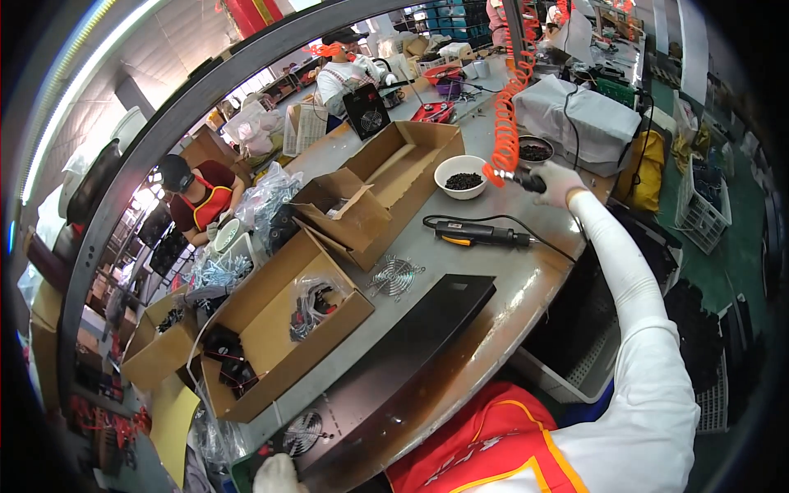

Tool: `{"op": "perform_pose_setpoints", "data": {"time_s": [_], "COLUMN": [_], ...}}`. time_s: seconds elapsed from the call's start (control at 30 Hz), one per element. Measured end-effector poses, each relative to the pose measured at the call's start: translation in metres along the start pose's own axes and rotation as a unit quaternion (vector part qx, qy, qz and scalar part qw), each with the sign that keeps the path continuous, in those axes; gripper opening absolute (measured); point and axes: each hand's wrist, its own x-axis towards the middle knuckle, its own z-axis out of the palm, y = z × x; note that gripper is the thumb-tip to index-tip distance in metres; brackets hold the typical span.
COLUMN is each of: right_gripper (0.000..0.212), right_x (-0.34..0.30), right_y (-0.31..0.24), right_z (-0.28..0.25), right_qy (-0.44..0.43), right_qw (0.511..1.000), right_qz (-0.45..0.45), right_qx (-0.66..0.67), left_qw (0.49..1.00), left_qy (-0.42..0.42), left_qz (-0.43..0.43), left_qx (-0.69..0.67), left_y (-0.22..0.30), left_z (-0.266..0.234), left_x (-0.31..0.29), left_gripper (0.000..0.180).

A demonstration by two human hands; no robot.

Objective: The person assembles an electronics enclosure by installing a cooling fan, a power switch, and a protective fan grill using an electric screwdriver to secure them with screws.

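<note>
And there's the right hand (560, 182), white-gloved, closed around the black fitting (530, 180) on the orange coiled hose (511, 115), just right of the white bowl (465, 195) and above the corded screwdriver (483, 233). Down at the lower edge, the left hand (278, 476) sits by the black panel's (403, 337) near end, close to the wire fan guard (304, 433), its fingers too cut off to tell whether they grip anything. That panel lies along the near side of the metal table (526, 271).

Smooth panel (415, 345), matt cardboard box (316, 350)
</note>
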Motion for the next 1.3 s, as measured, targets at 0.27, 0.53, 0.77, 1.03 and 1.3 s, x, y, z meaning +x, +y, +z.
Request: {"op": "perform_pose_setpoints", "data": {"time_s": [0.27,0.53,0.77,1.03,1.3], "right_gripper": [0.057,0.065,0.041,0.063,0.059], "right_x": [-0.019,-0.021,-0.021,-0.094,-0.131], "right_y": [0.021,0.031,0.018,-0.003,-0.016], "right_z": [0.049,0.020,-0.028,-0.008,-0.028], "right_qy": [0.024,-0.080,0.000,-0.109,-0.143], "right_qw": [0.996,0.993,0.937,0.877,0.812], "right_qz": [-0.006,-0.045,-0.225,-0.234,0.031], "right_qx": [0.083,-0.075,0.266,0.405,0.565], "left_qw": [0.981,0.952,0.919,0.891,0.931], "left_qy": [0.096,0.167,0.217,0.257,0.308], "left_qz": [0.122,0.215,0.318,0.375,0.191], "left_qx": [0.115,0.141,0.087,0.001,0.051], "left_y": [-0.025,-0.044,-0.012,0.014,0.056], "left_z": [-0.073,-0.108,-0.077,-0.048,0.021], "left_x": [0.082,0.166,0.288,0.378,0.422], "left_gripper": [0.017,0.025,0.027,0.020,0.051]}}
